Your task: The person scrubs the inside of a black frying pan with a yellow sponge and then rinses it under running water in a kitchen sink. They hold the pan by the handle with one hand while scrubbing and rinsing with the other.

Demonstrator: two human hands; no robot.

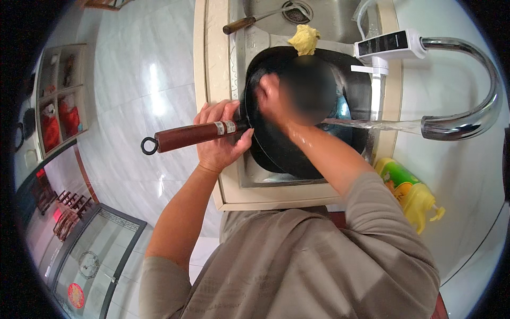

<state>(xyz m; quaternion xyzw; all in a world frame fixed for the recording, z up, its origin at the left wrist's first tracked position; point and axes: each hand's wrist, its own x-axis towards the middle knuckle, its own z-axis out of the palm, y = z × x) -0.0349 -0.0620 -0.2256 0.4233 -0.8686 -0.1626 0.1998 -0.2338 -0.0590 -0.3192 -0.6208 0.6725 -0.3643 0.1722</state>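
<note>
A black wok (279, 147) with a reddish-brown handle (179, 136) sits tilted in the near sink basin (249, 177). My left hand (219, 139) supports the handle from beneath, close to the wok, its thumb near the rim. Inside the wok is my right hand (269, 93), its fingers curled; a dark blurred disc covers part of it, so anything in its grasp is hidden. From the curved chrome faucet (462, 127), a stream of water (374, 124) runs into the wok. A crumpled yellow cloth (305, 40) lies by the wok's far rim.
A wooden-handled utensil (240, 25) reaches over the far basin (338, 20) toward its drain (297, 12). On the right, a yellow pump bottle (412, 191) is beside the counter, against the wall. The pale counter edge (275, 195) runs before my body.
</note>
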